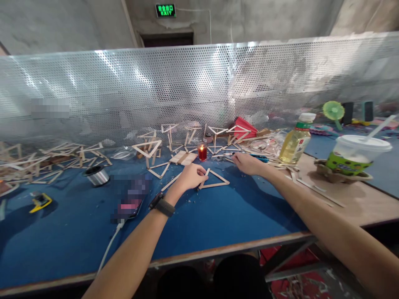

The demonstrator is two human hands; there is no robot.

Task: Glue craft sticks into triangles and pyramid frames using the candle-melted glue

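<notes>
My left hand point(191, 176), with a dark watch on its wrist, is closed in a pinch on a short wooden stick point(206, 175). That stick stands tilted at the corner of a flat triangle of wooden sticks point(215, 185) on the blue table. My right hand point(246, 163) is closed near the table, its fingertips beside a slim pale tool point(222, 156) pointing left; whether it grips this tool is unclear. A blue-handled cutter point(260, 158) lies just behind that hand. Between and beyond both hands, a candle burns in a red glass point(202, 153), with a small wooden board point(183, 158) to its left.
Several stick frames point(149, 151) stand along the perforated metal screen point(181, 91). At left are a solder-like wire spool point(97, 175), a yellow cutter point(40, 202) and a cabled phone point(131, 199). To the right stand a bottle point(296, 143) and a lidded cup point(352, 155).
</notes>
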